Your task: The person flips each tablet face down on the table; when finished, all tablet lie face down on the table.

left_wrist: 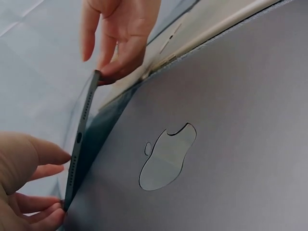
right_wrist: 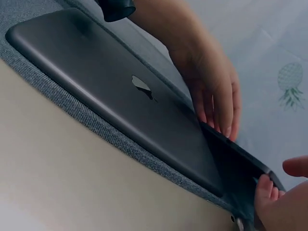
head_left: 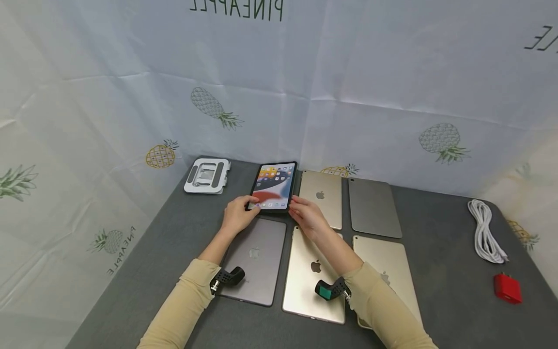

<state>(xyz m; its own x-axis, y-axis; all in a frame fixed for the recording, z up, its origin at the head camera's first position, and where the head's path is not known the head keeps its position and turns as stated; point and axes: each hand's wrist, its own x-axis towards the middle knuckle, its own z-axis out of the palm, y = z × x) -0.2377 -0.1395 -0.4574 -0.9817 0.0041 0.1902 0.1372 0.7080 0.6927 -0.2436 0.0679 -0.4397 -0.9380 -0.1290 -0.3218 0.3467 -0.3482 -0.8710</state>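
Observation:
A tablet with a lit screen [head_left: 274,184] and dark border is at the back of the table, its near edge lifted. My left hand [head_left: 239,213] pinches its near left corner, thumb on the screen side and fingers beneath. At the near right corner, the fingers of my right hand [head_left: 308,216] curl under the edge, while its thumb stands off the screen in the right wrist view. The near edge, with port and speaker holes [left_wrist: 79,138], faces the left wrist camera. Just below lies a grey tablet [head_left: 257,259], back up, under my left forearm.
Face down to the right lie gold tablets [head_left: 320,196] [head_left: 301,291] [head_left: 403,271] and a dark grey tablet [head_left: 375,208]. A white folding stand [head_left: 207,175] is at back left. Coiled white cable [head_left: 485,232] and a red charger [head_left: 507,288] sit far right. A curtain [head_left: 305,97] borders the table's back.

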